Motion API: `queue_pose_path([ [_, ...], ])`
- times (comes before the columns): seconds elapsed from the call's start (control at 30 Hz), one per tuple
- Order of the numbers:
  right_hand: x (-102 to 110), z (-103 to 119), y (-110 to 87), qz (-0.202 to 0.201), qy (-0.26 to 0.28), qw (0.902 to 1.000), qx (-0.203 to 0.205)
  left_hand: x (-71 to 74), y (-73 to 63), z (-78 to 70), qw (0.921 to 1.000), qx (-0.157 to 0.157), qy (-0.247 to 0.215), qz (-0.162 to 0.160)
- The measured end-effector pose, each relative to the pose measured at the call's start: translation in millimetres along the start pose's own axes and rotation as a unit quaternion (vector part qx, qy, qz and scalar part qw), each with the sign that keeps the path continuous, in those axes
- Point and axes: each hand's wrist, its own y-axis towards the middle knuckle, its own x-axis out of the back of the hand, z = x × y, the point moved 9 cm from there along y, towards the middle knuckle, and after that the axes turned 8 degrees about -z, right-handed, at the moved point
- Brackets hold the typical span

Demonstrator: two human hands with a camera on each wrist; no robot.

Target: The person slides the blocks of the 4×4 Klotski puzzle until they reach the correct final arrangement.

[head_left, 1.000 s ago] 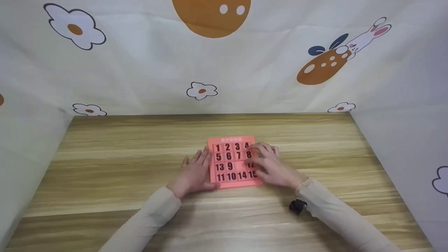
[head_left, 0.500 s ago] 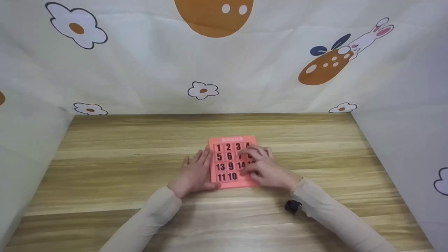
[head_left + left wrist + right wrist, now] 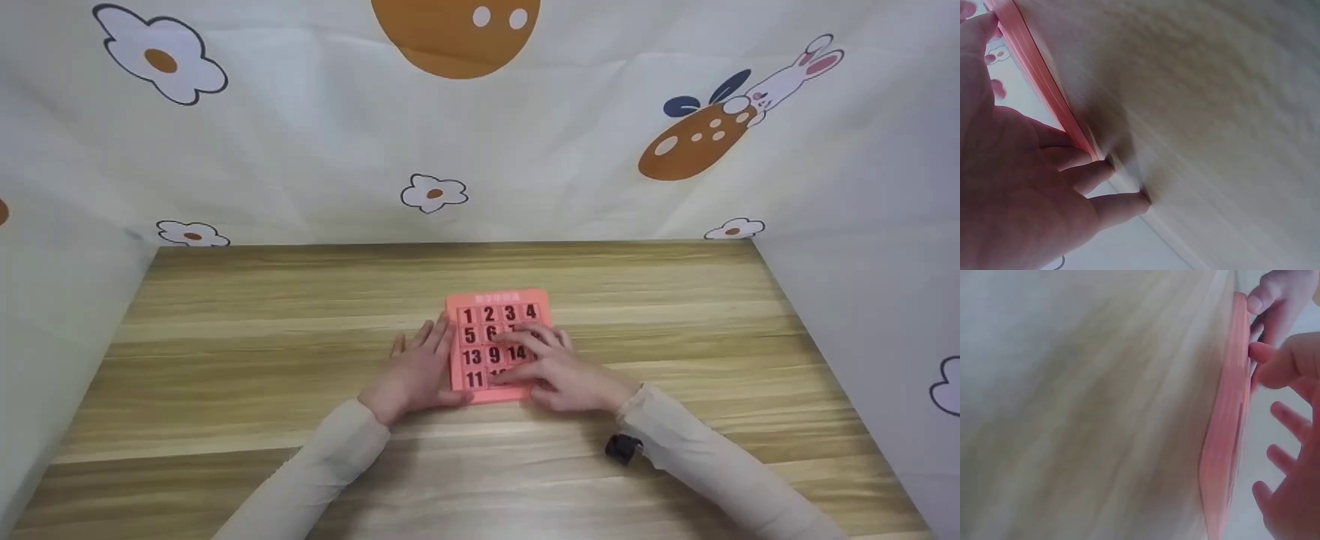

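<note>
A pink sliding number puzzle point(image 3: 497, 297) lies flat on the table; its black-numbered tiles sit in a square frame. My left hand point(image 3: 412, 379) rests along its left side, fingers extended and thumb at the lower left corner. In the left wrist view, those fingers point(image 3: 1123, 208) spread beside the pink edge. Over the right part of the board is my right hand point(image 3: 570, 375), fingers reaching left. One fingertip lies over the tile marked 10 point(image 3: 495, 373), partly covering it. Tile 14 point(image 3: 516, 353) shows in the third row. The lower right tiles are hidden by this hand.
The wood-grain table point(image 3: 285, 300) extends around the puzzle. A pale printed cloth point(image 3: 315, 135) hangs behind it and along both sides. A small black device point(image 3: 624, 448) is at the right wrist.
My right hand has shifted left across the board. Tile 14 has slid up from the bottom row into the gap right of 9. My left hand stays in place.
</note>
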Motion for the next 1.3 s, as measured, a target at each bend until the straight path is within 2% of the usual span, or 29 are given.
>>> queue_pose_path([
  [0.23,18,-10,-5.8,-0.067,0.002,0.9974,-0.025,1.0,-0.2,-0.9,1.0,0.001,0.001,0.0],
  [0.47,1,5,3.4,-0.028,-0.01,0.9994,-0.015,1.7,-0.2,0.4,1.0,0.002,0.002,0.0],
  [0.63,-5,7,14.8,-0.029,-0.028,0.9988,-0.029,1.0,0.2,-0.4,1.0,-0.003,0.008,0.0],
  [0.83,-15,9,16.2,0.027,-0.035,0.9988,-0.023,0.9,0.3,-0.6,0.9999,-0.003,0.016,-0.002],
  [1.1,3,-1,18.2,-0.03,-0.013,0.9968,-0.073,-0.4,0.7,0.6,0.9998,0.01,0.012,0.015],
  [1.2,-2,-1,20.3,-0.021,-0.019,0.9968,-0.075,-0.5,0.9,0.8,0.9998,0.009,0.011,0.014],
  [1.3,-11,0,22.1,0.007,-0.036,0.9964,-0.076,0.0,1.4,0.8,0.9999,0.007,0.01,0.01],
])
